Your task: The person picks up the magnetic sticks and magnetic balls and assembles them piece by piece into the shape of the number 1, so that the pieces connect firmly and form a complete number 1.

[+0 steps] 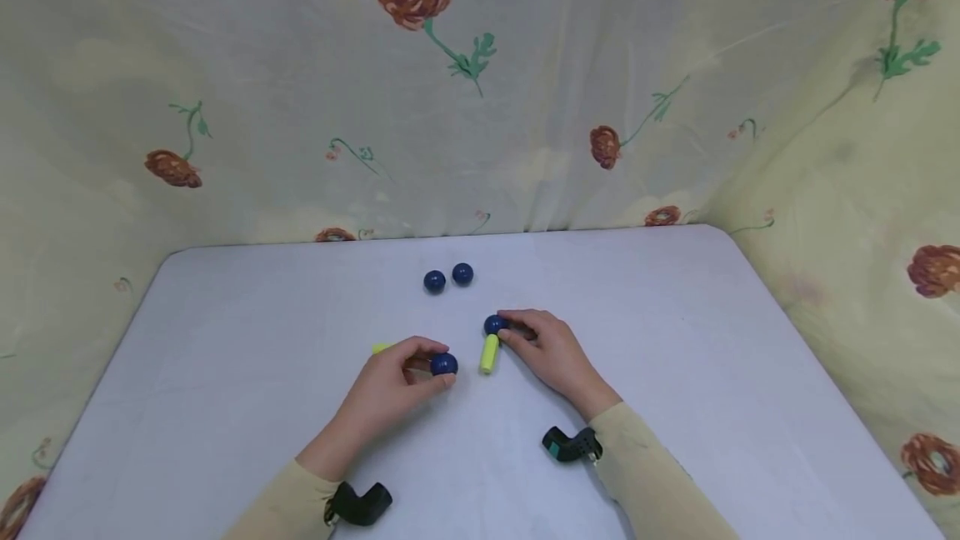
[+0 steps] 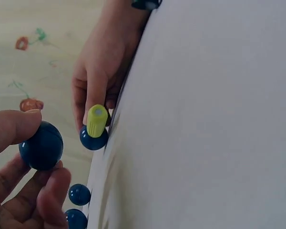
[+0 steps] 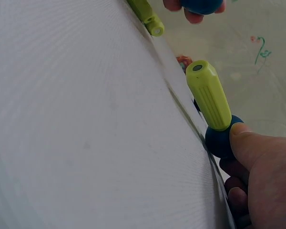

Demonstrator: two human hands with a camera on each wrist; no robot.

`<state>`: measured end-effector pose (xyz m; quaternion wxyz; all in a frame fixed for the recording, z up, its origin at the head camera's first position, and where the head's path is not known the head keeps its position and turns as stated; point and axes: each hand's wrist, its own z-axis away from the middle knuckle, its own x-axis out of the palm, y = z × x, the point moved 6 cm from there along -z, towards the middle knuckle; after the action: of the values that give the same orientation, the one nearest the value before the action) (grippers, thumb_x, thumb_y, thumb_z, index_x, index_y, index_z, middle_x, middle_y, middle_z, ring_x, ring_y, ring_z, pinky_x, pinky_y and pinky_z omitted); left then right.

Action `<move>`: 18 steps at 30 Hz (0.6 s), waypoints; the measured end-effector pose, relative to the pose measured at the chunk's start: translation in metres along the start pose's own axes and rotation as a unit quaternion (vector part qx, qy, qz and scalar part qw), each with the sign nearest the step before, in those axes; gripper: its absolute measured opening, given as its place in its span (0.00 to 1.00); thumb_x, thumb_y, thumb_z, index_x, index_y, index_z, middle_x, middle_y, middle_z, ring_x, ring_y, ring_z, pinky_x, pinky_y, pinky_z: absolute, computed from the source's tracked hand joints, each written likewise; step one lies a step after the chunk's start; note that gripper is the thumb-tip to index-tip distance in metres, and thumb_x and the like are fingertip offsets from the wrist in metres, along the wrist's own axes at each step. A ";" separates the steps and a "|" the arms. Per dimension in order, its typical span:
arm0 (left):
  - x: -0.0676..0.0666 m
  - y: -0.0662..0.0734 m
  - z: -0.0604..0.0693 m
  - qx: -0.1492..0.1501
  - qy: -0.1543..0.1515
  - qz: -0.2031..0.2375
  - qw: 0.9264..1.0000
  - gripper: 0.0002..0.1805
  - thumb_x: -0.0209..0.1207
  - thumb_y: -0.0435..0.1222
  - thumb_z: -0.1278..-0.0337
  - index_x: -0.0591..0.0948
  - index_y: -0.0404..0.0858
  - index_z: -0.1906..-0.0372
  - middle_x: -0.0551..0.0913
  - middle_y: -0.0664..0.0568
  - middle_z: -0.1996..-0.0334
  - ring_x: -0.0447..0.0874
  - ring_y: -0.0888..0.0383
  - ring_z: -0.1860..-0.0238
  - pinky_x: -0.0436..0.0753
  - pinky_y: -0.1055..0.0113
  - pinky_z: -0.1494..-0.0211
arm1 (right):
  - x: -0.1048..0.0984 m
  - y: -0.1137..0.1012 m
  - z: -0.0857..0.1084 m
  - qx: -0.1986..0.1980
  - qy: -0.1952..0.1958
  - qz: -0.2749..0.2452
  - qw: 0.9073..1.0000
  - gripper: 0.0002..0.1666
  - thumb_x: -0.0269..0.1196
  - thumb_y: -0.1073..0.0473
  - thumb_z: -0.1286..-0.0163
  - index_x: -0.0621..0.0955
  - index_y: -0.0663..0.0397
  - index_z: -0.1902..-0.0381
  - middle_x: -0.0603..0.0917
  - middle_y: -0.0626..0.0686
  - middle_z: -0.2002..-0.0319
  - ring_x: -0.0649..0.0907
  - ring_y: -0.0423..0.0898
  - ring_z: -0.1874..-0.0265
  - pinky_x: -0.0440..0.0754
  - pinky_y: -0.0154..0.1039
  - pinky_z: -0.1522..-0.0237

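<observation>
The left hand pinches a blue ball; apart from it, the right hand grips a second ball with a yellow-green rod at its six o'clock. That joint looks made, the left ball seems unattached. Another yellow-green piece lies at the left hand's eleven o'clock, and two loose balls sit at twelve on the desk, outside any visible container.

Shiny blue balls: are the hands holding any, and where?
Left hand pinches one ball, right hand another ball, both by their sides; the second touches a yellow-green ridged stick.
</observation>
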<state>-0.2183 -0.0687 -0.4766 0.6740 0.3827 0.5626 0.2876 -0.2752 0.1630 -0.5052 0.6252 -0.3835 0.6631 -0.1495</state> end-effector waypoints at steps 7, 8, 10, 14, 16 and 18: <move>0.015 0.000 0.006 0.016 -0.025 0.016 0.999 0.19 0.72 0.47 0.47 0.82 0.50 0.51 0.83 0.61 0.61 0.80 0.62 0.64 0.81 0.64 0.58 | -0.001 -0.001 0.000 -0.002 0.004 -0.003 1.000 0.21 0.62 0.46 0.28 0.81 0.42 0.40 0.82 0.44 0.48 0.81 0.38 0.55 0.80 0.41 0.53; 0.016 0.001 0.006 0.022 -0.030 0.021 0.999 0.19 0.72 0.48 0.47 0.82 0.49 0.52 0.83 0.60 0.61 0.81 0.62 0.64 0.81 0.64 0.59 | -0.001 -0.001 0.001 0.000 0.004 -0.002 1.000 0.21 0.62 0.46 0.28 0.81 0.42 0.40 0.83 0.44 0.49 0.81 0.37 0.55 0.80 0.40 0.53; 0.019 0.001 0.007 0.032 -0.040 0.029 0.998 0.19 0.72 0.49 0.48 0.81 0.49 0.53 0.83 0.60 0.62 0.82 0.63 0.64 0.81 0.65 0.59 | -0.001 -0.001 0.000 0.000 0.005 -0.002 1.000 0.21 0.62 0.45 0.28 0.81 0.42 0.40 0.82 0.44 0.48 0.81 0.37 0.55 0.80 0.41 0.53; 0.024 0.000 0.008 0.042 -0.056 0.047 0.996 0.19 0.72 0.49 0.48 0.81 0.47 0.54 0.83 0.59 0.61 0.83 0.63 0.63 0.82 0.65 0.60 | 0.000 0.000 0.000 0.004 0.001 -0.005 1.000 0.22 0.62 0.44 0.28 0.81 0.41 0.40 0.82 0.43 0.48 0.81 0.37 0.55 0.80 0.41 0.53; 0.026 -0.002 0.008 0.042 -0.065 0.058 0.995 0.20 0.72 0.49 0.48 0.81 0.46 0.54 0.83 0.59 0.61 0.83 0.62 0.63 0.82 0.65 0.60 | 0.000 0.000 0.000 0.004 -0.001 -0.008 1.000 0.22 0.62 0.44 0.28 0.81 0.41 0.40 0.82 0.43 0.48 0.81 0.37 0.55 0.80 0.41 0.53; 0.029 -0.004 0.007 0.042 -0.073 0.069 0.994 0.20 0.72 0.49 0.47 0.81 0.46 0.53 0.83 0.58 0.61 0.83 0.62 0.63 0.82 0.65 0.59 | 0.000 0.000 0.000 0.003 -0.001 -0.010 1.000 0.22 0.62 0.44 0.28 0.81 0.40 0.40 0.82 0.43 0.48 0.81 0.37 0.55 0.80 0.41 0.53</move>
<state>-0.2055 -0.0486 -0.4955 0.6754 0.4685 0.4957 0.2805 -0.2755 0.1634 -0.5053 0.6252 -0.3886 0.6583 -0.1575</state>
